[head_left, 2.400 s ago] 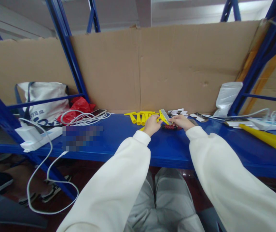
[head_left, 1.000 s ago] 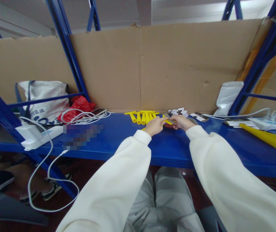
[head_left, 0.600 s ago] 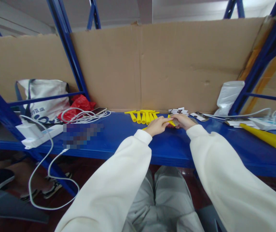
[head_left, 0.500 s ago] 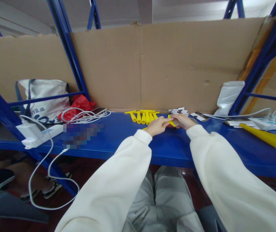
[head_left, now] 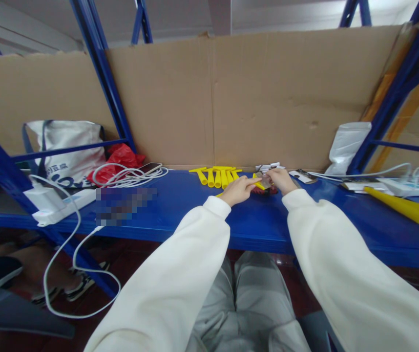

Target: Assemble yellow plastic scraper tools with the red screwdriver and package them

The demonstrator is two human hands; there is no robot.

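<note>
Left grip (head_left: 237, 190) encloses yellow scraper (head_left: 260, 185); right grip (head_left: 282, 181) curls at blade (head_left: 265, 183).

Soft, diffuse light (edges stretched, slightly blurred).

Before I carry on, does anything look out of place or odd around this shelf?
Mainly the white cable at left: it droops in a loose loop below the front edge of the blue shelf, where it might snag. The white cards behind the right hand lie askew. No spill or breakage shows.
</note>
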